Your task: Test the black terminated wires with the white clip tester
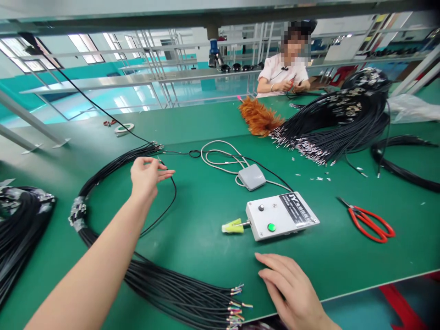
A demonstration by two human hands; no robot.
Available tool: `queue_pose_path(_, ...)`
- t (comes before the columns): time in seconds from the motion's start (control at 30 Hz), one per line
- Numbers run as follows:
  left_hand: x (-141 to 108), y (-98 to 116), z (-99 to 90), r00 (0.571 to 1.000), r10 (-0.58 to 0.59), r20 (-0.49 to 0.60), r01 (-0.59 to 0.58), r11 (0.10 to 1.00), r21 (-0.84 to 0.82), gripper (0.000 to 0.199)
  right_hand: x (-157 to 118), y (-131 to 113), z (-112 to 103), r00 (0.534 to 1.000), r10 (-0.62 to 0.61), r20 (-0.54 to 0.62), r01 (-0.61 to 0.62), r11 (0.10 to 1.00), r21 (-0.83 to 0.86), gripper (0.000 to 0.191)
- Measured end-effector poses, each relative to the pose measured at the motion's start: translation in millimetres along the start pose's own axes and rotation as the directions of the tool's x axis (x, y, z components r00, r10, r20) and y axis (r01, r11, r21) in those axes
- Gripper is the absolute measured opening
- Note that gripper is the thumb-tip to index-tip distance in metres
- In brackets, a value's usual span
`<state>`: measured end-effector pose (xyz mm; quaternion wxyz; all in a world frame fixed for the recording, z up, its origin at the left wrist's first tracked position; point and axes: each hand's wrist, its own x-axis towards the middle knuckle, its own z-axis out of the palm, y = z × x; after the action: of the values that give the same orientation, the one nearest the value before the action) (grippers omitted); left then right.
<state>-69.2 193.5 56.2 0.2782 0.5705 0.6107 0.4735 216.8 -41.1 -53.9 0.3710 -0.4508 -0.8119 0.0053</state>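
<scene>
I'm pinching one black cable point(175, 192) near its tip between the narrowed fingers of my left hand point(147, 178); it is looping down over the green table point(202, 256), inside the curve of the bundle point(158, 279). My right hand point(292, 288) is hovering empty by the table's near edge, fingers loosely spread. Between my hands and farther off, the white box point(282, 216) is lying with the pedal point(252, 177) beyond it and red scissors point(371, 223) to its right.
</scene>
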Motion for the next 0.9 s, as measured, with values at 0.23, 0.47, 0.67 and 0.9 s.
queue_pose_path(0.23,-158.8,-24.8,-1.5,0.578,0.115,0.808,-0.293,0.953,0.074,0.022,-1.3,2.6,1.7,0.998,0.063,0.019,-0.064,0.997,0.032,0.023)
queue_pose_path(0.47,-196.5,-39.9,-4.2,0.555,-0.095,0.827,-0.026,0.991,0.132,0.017,12.7,-5.5,3.4,0.993,0.117,0.013,-0.117,0.978,0.175,0.018)
queue_pose_path(0.67,-187.2,-37.2,-2.4,0.640,-0.047,0.767,0.070,0.998,0.003,0.014,19.0,-14.2,11.0,0.954,0.287,0.082,-0.295,0.868,0.398,0.020)
queue_pose_path(0.9,-193.5,-4.6,7.2,0.683,0.119,0.721,-0.162,0.987,-0.009,0.015,21.1,-32.1,23.0,0.933,0.114,0.342,-0.271,0.849,0.455,0.033)
